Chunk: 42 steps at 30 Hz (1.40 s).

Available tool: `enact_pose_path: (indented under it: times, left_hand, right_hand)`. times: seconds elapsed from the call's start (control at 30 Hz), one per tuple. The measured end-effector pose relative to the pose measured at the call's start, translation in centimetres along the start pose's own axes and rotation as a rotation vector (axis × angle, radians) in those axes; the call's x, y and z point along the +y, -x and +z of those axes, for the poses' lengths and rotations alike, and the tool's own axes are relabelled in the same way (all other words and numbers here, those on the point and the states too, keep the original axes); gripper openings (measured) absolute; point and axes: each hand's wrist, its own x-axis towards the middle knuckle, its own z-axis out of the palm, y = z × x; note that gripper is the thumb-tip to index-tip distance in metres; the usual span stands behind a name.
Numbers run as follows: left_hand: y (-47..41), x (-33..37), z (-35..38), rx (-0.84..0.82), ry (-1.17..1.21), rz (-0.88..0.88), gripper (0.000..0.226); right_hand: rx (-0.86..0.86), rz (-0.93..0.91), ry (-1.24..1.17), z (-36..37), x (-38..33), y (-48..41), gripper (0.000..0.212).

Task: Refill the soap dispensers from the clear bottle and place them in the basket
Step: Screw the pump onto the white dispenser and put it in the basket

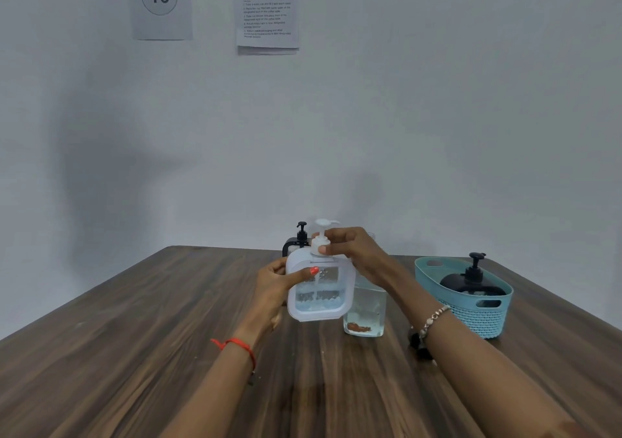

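Hands (274, 289) (350, 249) gripping white dispenser (319, 289), pump collar pinched

Dispenser (473, 284) in basket (479, 321), right of bottle (365, 311)

wood table (134, 353) | sign "16" (159, 0) on wall (437, 101) | printed sheet (267, 7) beside it

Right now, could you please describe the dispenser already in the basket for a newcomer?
On the right side of the wooden table is a teal basket. The black pump dispenser stands inside it, the only dispenser in a basket.
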Motion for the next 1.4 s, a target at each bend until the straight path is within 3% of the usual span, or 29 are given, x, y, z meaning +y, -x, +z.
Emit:
enact_pose_path:
  times: [0.1, 0.23, 0.33, 0.47, 0.57, 0.8, 1.0, 1.07, 1.13, 1.23, 1.3, 1.4]
  left_hand:
    - [0.1, 0.2, 0.1, 0.002, 0.001, 0.002, 0.036]
    - [0.1, 0.0, 0.2, 0.010, 0.001, -0.007, 0.042]
    - [0.3, 0.0, 0.2, 0.006, 0.007, -0.004, 0.038]
    - [0.3, 0.3, 0.3, -0.006, 0.013, 0.003, 0.032]
    - [0.5, 0.5, 0.4, 0.004, 0.028, -0.002, 0.031]
    - [0.9, 0.3, 0.9, 0.038, 0.000, 0.022, 0.034]
    - [1.4, 0.3, 1.6, 0.049, 0.010, 0.009, 0.027]
    - [1.5, 0.4, 1.6, 0.040, 0.006, 0.009, 0.025]
    - [1.5, 0.5, 1.5, 0.032, -0.006, 0.017, 0.026]
    - [1.2, 0.8, 1.2, 0.029, -0.016, 0.014, 0.023]
    - [1.1, 1.0, 1.2, 0.027, -0.028, 0.017, 0.022]
    - [0.9, 0.8, 1.1, 0.028, -0.018, 0.008, 0.027]
  right_hand:
    - [0.055, -0.014, 0.032, 0.0, -0.2, 0.3, 0.009]
    - [0.151, -0.008, 0.063, 0.9, 0.0, 0.1, 0.029]
    - [0.048, -0.027, 0.045, 0.7, -0.4, 0.4, 0.014]
    - [0.016, -0.038, 0.026, 0.1, -0.9, 0.8, 0.016]
    - [0.112, -0.006, 0.029, 0.5, -1.0, 0.9, 0.013]
    - [0.365, 0.076, 0.180, 2.2, -1.1, 0.6, 0.044]
    - [0.574, 0.014, 0.317, 3.9, -1.0, 1.0, 0.032]
    - [0.543, -0.001, 0.325, 3.8, -1.1, 1.1, 0.031]
    - [0.419, -0.017, 0.291, 3.0, -1.3, 1.1, 0.018]
    - [0.181, -0.010, 0.161, 1.0, -1.7, 1.3, 0.019]
    - [0.111, -0.003, 0.133, 0.2, -1.8, 1.3, 0.004]
    - [0.141, 0.004, 0.147, 0.4, -1.7, 1.4, 0.022]
